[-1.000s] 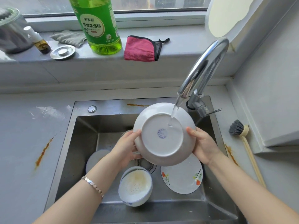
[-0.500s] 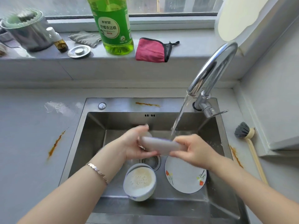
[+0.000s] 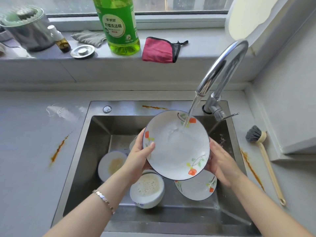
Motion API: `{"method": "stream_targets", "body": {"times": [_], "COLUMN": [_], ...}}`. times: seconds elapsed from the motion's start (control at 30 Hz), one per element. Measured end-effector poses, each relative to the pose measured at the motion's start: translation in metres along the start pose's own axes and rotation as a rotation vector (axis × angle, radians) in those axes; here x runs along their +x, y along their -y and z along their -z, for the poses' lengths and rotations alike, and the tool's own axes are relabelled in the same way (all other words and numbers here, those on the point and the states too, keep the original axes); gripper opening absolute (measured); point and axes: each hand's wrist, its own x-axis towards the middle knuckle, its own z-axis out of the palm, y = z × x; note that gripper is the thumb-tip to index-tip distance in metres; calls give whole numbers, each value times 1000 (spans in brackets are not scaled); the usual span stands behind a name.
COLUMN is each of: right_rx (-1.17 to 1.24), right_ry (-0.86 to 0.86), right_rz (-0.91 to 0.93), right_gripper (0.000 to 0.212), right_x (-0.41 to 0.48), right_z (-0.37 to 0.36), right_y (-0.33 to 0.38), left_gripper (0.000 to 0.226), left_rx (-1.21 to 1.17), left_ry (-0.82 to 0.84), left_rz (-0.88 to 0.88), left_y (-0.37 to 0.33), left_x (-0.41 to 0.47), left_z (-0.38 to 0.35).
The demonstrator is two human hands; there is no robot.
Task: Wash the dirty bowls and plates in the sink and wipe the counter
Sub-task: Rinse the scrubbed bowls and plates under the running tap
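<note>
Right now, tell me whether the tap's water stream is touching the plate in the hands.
Touching. The head view shows the water stream landing on the plate beside its upper orange flower and spreading across the face.

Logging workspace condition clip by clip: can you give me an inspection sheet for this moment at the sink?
Surface: grey counter with a left streak and a right streak, both orange-brown; wet patch at back left.
Job's things: held plate, floral, tilted under running water from the faucet; second plate, front bowl and left bowl, both bowls soiled, lie in the sink.
Clutter: dish brush on the counter; detergent bottle, red cloth, grey cloth, small bottle, metal lid and metal pot on the sill.
Hands: left hand grips the held plate's left rim, thumb on its face; right hand holds the right rim.
Cables: nothing seen.
Surroundings: window behind the sill.
</note>
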Motion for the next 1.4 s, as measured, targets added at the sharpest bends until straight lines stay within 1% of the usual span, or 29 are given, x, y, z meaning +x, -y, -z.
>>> {"method": "stream_targets", "body": {"times": [0.1,0.2,0.27,0.33,0.37,0.43,0.5,0.6,0.7,0.77,0.87,0.93,1.07,1.13,1.23,1.4], "right_rx": [-116,-239,-334,-410,-428,-427,-367,-210,-137,-217,-482,-668,-1026,-1141,-1172,-1042], "right_ry": [-19,-16,-16,-32,-50,-96,-134,-115,-123,-169,-191,-187,-191,-190,-200,-322], "right_rz": [110,196,239,255,254,225,150,27,4,30,91,121,184,202,167,98], "right_gripper": [32,33,33,33,32,30,30,27,32,36,41,40,39,39,39,43], "right_x": [1,0,0,0,2,5,8,3,-2,-4,-5,-5,-11,-18,-25,-21], "right_z": [1,1,1,1,2,6,11,14,15,13,9,4,-8,-12,0,42], "right_y": [11,29,41,50,52,51,41,17,-4,-8,-6,-6,-9,-7,-8,-24], "left_gripper": [39,53,61,69,69,62,50,34,23,24,28,27,26,25,21,20], "left_rx": [-85,-133,-239,-343,-366,-364,-288,-88,168,346,512,596,647,651,681,740], "left_ry": [-62,-52,-63,-82,-88,-85,-106,-122,-154,-182,-193,-184,-164,-135,-95,-92], "left_rz": [100,193,323,436,463,462,453,433,387,383,412,430,478,513,527,515], "left_y": [10,22,27,31,32,32,27,21,23,26,35,43,56,61,66,72], "left_x": [14,29,37,41,42,41,36,28,20,13,3,-4,-14,-17,-20,-19], "left_z": [0,-11,-21,-28,-31,-34,-33,-20,2,17,37,48,56,56,56,59]}}
